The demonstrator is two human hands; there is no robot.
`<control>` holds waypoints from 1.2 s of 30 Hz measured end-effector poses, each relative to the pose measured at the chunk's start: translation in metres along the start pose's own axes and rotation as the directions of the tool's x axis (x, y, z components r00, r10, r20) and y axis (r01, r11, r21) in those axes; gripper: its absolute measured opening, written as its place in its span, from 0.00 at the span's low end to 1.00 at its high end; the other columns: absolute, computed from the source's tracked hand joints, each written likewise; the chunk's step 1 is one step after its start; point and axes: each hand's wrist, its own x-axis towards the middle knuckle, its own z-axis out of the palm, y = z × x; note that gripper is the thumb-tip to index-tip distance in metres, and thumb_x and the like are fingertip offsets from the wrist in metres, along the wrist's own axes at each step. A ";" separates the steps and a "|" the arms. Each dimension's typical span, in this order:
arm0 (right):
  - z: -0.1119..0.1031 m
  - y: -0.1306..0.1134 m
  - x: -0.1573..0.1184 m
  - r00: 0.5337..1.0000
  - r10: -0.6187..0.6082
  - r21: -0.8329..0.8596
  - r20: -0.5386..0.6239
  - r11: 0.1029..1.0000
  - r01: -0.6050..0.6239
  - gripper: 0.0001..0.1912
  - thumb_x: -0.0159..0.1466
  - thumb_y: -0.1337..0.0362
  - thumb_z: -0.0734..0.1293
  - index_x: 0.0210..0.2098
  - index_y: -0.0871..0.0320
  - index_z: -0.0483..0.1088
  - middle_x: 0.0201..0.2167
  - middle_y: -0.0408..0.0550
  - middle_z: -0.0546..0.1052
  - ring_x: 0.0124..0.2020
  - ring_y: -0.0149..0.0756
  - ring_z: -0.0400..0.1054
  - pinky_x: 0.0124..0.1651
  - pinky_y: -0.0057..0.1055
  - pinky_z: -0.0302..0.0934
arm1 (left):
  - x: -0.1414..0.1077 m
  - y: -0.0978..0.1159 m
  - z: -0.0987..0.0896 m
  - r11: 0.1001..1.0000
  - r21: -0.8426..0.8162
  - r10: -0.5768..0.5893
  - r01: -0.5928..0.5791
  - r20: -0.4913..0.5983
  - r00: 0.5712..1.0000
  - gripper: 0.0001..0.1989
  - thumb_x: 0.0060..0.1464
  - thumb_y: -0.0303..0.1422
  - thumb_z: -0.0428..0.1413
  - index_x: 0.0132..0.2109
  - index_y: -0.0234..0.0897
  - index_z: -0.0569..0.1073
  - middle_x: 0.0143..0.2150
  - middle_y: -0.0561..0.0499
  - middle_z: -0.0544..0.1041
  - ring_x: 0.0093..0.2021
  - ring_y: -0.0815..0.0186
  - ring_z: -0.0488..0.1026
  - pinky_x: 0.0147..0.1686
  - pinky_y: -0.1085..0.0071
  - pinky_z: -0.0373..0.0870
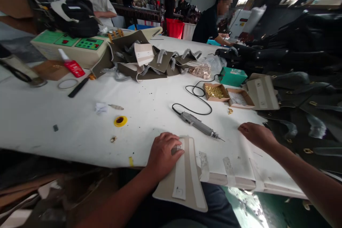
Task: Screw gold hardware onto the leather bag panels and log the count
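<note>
My left hand (166, 155) is closed on the upper end of a beige bag panel (194, 181) with a white strip down its middle. The thumb and fingers press near a small fitting at the strip's top. The panel hangs over the table's front edge toward my lap. To the right, my right hand (255, 135) is closed, its fingers curled down at the table top; whatever they pinch is hidden. A grey electric screwdriver (197, 124) lies between the hands, its bit pointing right. Beyond my right hand lie several small gold pieces (230, 110).
Small boxes of gold hardware (216, 92) and clear pieces (239, 98) stand at back right by a green box (233, 76). Dark bag parts (301, 114) fill the right side. Yellow tape (120, 120), a hammer (80, 86) and a red bottle (74, 67) lie left. Two co-workers stand across the table.
</note>
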 end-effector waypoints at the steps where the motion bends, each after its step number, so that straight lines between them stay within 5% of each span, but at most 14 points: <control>1: 0.002 -0.001 -0.001 1.000 -0.002 -0.020 -0.008 1.000 0.002 0.18 0.69 0.55 0.60 0.33 0.53 0.78 0.39 0.54 0.82 0.36 0.49 0.74 0.34 0.39 0.56 | -0.001 0.000 0.000 1.000 -0.009 -0.004 0.004 -0.001 1.000 0.11 0.50 0.27 0.69 0.41 0.44 0.79 0.49 0.53 0.82 0.55 0.55 0.73 0.54 0.53 0.68; 6: 0.011 0.001 -0.006 0.996 0.013 -0.011 -0.086 1.000 -0.014 0.18 0.69 0.53 0.60 0.32 0.51 0.77 0.39 0.60 0.81 0.34 0.55 0.74 0.33 0.43 0.56 | -0.003 0.000 0.002 1.000 -0.019 -0.016 0.016 0.015 1.000 0.12 0.51 0.28 0.70 0.42 0.44 0.79 0.49 0.53 0.82 0.55 0.55 0.73 0.55 0.54 0.67; 12: -0.002 -0.017 -0.021 0.983 0.053 0.213 -0.177 0.977 -0.014 0.11 0.65 0.50 0.65 0.35 0.45 0.76 0.41 0.54 0.82 0.37 0.61 0.76 0.35 0.46 0.60 | -0.005 -0.001 0.003 0.999 -0.039 -0.019 0.019 0.016 1.000 0.12 0.51 0.30 0.70 0.42 0.43 0.79 0.49 0.53 0.82 0.55 0.56 0.72 0.54 0.54 0.65; 14: -0.013 -0.044 -0.034 0.984 0.048 0.402 -0.173 0.915 0.026 0.10 0.65 0.50 0.65 0.36 0.45 0.75 0.37 0.52 0.82 0.38 0.60 0.76 0.37 0.46 0.62 | -0.005 -0.001 0.003 0.999 -0.041 -0.014 0.014 0.017 1.000 0.13 0.51 0.31 0.71 0.42 0.43 0.78 0.49 0.54 0.82 0.55 0.56 0.72 0.54 0.55 0.65; 17: -0.023 -0.107 -0.055 0.997 -0.071 0.650 0.012 0.759 0.046 0.15 0.67 0.46 0.66 0.37 0.49 0.75 0.29 0.49 0.78 0.31 0.50 0.73 0.32 0.40 0.63 | -0.005 -0.002 0.002 0.999 -0.036 -0.013 0.014 0.023 1.000 0.12 0.52 0.32 0.71 0.43 0.44 0.78 0.49 0.55 0.82 0.55 0.57 0.72 0.54 0.55 0.65; 20: -0.020 -0.172 -0.069 0.921 -0.372 0.790 0.117 0.597 0.141 0.17 0.69 0.46 0.66 0.37 0.52 0.74 0.29 0.45 0.75 0.31 0.40 0.69 0.35 0.35 0.63 | -0.005 -0.001 0.001 0.999 -0.023 -0.024 0.025 0.038 0.999 0.12 0.52 0.33 0.70 0.43 0.43 0.78 0.49 0.54 0.82 0.55 0.56 0.71 0.54 0.55 0.65; 23: -0.009 -0.213 -0.069 0.855 -0.506 0.830 0.113 0.521 0.198 0.16 0.72 0.48 0.64 0.38 0.53 0.73 0.34 0.44 0.76 0.36 0.38 0.69 0.39 0.33 0.62 | -0.005 0.000 0.000 1.000 -0.011 -0.025 0.025 0.053 0.998 0.12 0.54 0.33 0.69 0.44 0.43 0.78 0.50 0.52 0.82 0.55 0.55 0.71 0.54 0.54 0.65; 30: 0.004 -0.227 -0.063 0.839 -0.532 0.765 0.112 0.585 0.269 0.12 0.72 0.53 0.64 0.38 0.52 0.75 0.36 0.44 0.76 0.39 0.40 0.70 0.44 0.36 0.62 | -0.006 -0.001 0.001 1.000 -0.016 -0.020 0.021 0.053 0.998 0.10 0.58 0.36 0.67 0.45 0.42 0.77 0.50 0.53 0.82 0.56 0.55 0.71 0.54 0.54 0.65; 36: 0.006 -0.231 -0.065 0.886 -0.444 0.734 0.132 0.645 0.214 0.10 0.69 0.54 0.67 0.37 0.52 0.76 0.36 0.44 0.79 0.38 0.40 0.72 0.43 0.35 0.62 | -0.006 -0.001 0.000 1.000 -0.017 -0.023 0.024 0.053 0.998 0.09 0.58 0.35 0.66 0.45 0.42 0.77 0.50 0.53 0.82 0.56 0.56 0.71 0.54 0.55 0.65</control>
